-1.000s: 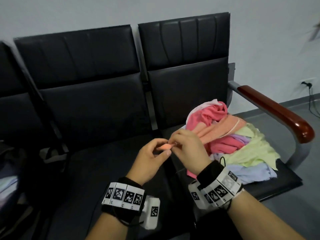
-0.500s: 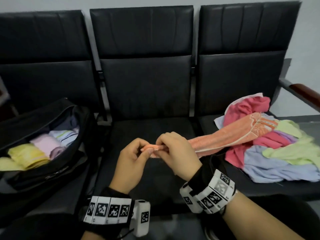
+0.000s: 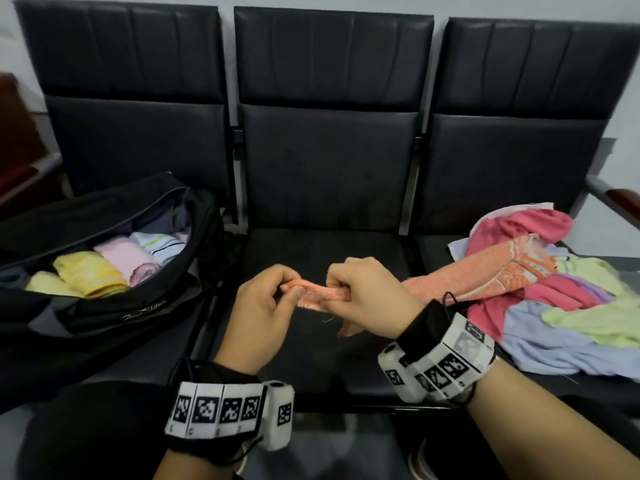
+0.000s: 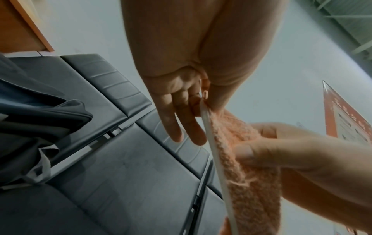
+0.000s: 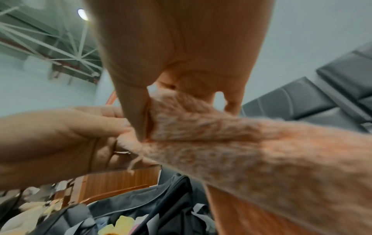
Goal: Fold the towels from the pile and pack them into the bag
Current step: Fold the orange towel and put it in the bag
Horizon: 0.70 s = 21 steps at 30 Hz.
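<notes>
Three black seats (image 3: 329, 265) in a row: one bag (image 3: 104, 306), one towel pile (image 3: 571, 306), left hand (image 3: 263, 306) and right hand (image 3: 367, 296) each with a grip pinching one orange towel (image 3: 450, 278).

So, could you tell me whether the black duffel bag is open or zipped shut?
Open: the black duffel bag gapes on the left seat, showing rolled yellow and pink towels inside.

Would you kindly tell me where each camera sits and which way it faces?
Head: looks down at the bench; both hands pinch the orange towel; bag at left.
Left wrist: looks up along the left hand; towel edge, seatbacks.
Right wrist: looks up along the right hand; towel, bag below.
All share the towel.
</notes>
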### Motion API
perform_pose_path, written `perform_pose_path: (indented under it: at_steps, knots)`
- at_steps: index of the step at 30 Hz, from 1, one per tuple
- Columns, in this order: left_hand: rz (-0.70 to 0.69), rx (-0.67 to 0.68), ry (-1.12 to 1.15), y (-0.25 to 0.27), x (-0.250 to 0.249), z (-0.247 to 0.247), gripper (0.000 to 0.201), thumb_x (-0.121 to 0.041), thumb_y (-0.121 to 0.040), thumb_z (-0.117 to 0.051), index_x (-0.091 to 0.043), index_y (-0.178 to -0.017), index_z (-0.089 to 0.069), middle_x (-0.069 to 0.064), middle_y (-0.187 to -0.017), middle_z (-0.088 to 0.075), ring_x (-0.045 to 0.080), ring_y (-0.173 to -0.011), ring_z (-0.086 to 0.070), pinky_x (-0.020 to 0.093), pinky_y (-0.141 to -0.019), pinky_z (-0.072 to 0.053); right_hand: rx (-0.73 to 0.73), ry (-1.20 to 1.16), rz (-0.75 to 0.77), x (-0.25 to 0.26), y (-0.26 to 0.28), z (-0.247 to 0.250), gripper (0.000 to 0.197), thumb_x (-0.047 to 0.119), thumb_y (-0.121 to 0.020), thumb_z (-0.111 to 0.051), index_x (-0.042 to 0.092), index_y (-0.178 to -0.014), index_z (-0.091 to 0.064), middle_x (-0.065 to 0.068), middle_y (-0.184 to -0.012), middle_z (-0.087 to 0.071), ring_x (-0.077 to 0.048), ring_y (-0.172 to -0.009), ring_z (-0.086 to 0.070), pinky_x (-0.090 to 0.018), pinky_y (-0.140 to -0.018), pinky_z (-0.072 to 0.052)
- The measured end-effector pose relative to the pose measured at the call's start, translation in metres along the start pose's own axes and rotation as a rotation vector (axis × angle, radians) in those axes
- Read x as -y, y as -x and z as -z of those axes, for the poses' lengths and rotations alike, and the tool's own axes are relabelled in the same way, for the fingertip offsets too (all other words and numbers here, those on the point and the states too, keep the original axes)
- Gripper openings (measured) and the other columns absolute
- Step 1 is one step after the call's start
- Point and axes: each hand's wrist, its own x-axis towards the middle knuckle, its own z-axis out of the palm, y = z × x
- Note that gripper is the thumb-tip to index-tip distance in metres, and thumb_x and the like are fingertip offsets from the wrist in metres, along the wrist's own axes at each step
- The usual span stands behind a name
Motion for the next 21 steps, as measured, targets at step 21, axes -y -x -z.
perform_pose_path:
  at_steps: [21]
  knots:
    - [0.520,-0.155,-0.282,0.002,0.083,0.053,0.015,-0.004,-0.087,-0.067,-0.007,-0.101,-0.069,0.014,-0.099,-0.066,0.034,-0.099,-0.062,0.042,-0.091,-0.048,-0.357,-0.402,-0.406,-0.067,0.025,-0.013,0.029,0.004,-0.069,-0.062,0.030,-0.083,-0.058,0.014,-0.079,-0.066,-0.001,-0.074,-0.061,-0.015,-0.062,-0.045]
